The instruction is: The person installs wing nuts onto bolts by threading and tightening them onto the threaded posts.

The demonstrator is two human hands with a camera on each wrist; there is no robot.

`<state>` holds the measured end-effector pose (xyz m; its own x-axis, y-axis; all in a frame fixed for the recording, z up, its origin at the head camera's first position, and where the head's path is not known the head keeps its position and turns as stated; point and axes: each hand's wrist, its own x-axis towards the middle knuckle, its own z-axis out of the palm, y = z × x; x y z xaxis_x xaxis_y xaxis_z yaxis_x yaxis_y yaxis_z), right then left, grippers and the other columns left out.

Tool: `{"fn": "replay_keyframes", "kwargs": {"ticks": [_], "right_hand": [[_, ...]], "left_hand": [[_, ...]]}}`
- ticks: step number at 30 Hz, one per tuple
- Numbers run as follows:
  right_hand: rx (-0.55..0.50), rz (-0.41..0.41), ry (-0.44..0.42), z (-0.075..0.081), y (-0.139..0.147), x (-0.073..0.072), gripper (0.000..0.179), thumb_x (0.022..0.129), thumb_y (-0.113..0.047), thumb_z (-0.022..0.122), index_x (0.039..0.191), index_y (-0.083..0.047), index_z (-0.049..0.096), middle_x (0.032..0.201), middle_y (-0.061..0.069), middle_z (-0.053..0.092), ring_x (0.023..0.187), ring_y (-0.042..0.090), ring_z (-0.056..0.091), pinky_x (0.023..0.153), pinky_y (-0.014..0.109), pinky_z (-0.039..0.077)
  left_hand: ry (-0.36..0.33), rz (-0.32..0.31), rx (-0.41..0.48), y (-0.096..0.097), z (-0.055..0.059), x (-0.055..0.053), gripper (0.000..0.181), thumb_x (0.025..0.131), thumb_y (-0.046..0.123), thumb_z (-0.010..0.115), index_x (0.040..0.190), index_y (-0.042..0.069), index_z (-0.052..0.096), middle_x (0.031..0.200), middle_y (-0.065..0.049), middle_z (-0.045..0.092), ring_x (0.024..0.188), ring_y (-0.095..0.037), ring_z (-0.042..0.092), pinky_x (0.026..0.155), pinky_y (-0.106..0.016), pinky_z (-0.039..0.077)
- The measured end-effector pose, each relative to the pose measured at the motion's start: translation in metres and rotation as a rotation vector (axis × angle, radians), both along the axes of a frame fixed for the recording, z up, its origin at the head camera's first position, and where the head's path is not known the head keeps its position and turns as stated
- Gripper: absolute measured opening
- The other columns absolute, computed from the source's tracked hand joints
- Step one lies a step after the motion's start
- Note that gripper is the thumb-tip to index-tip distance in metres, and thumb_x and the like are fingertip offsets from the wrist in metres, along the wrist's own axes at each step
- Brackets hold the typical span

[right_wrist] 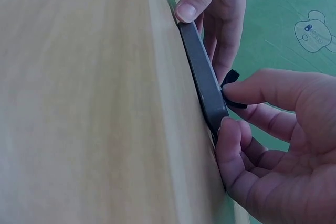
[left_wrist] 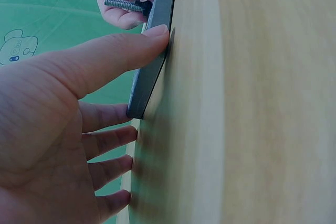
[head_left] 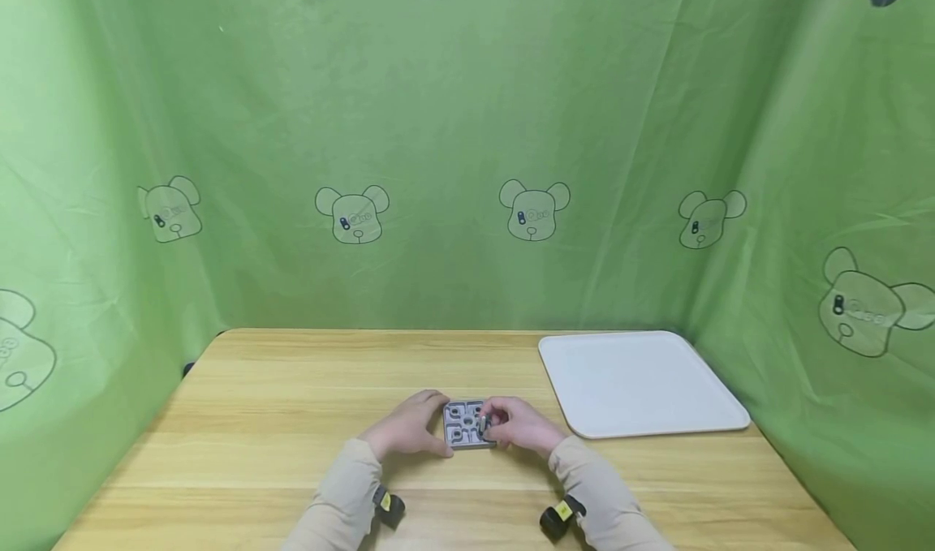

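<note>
A square grey metal plate with round recesses and raised ribs lies on the table between both hands. My left hand holds it at the left side, the thumb on the near edge and fingers at the far side. At the plate's right part, my right hand pinches a threaded bolt with a black piece at its base. In the right wrist view the black piece looks curved, by a fingertip. The bolt points up from the plate; its lower end is hidden by fingers.
A white tray rests at the back right of the wooden table. Green curtains with bear prints hang behind and on both sides. A black wrist camera is strapped to the left sleeve, another to the right.
</note>
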<state>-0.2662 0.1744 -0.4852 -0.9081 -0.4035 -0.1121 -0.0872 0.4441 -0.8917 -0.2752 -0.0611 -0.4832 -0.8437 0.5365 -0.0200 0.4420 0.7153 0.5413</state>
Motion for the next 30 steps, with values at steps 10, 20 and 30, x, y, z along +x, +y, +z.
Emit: {"fn": "replay_keyframes", "kwargs": {"ticks": [10,20,30], "right_hand": [[-0.010,-0.003,-0.004,-0.0030,0.0008,-0.0013,0.022,0.074,0.000,0.067,0.095,0.002,0.059,0.078,0.001,0.049,0.071,0.015,0.049,0.056,0.020,0.049],[0.010,-0.033,0.013,-0.0017,-0.0023,0.0007,0.019,0.076,-0.003,0.071,0.089,-0.001,0.058,0.075,0.000,0.050,0.068,0.013,0.049,0.053,0.019,0.047],[0.027,-0.047,0.024,-0.0003,-0.0028,0.0026,0.020,0.074,-0.004,0.072,0.086,-0.001,0.056,0.075,0.000,0.051,0.066,0.013,0.049,0.052,0.019,0.047]], "left_hand": [[0.002,-0.001,-0.004,0.0001,0.0001,-0.0001,0.093,0.067,0.041,0.083,0.143,0.003,0.044,0.148,-0.016,0.045,0.137,-0.034,0.043,0.117,-0.051,0.035],[-0.001,-0.003,-0.003,0.0004,0.0001,0.0006,0.093,0.067,0.040,0.084,0.142,0.002,0.044,0.148,-0.017,0.045,0.137,-0.035,0.042,0.117,-0.051,0.034],[-0.004,-0.008,0.004,0.0001,0.0035,0.0030,0.092,0.068,0.037,0.084,0.142,0.001,0.044,0.147,-0.017,0.045,0.137,-0.036,0.042,0.118,-0.051,0.034]]}}
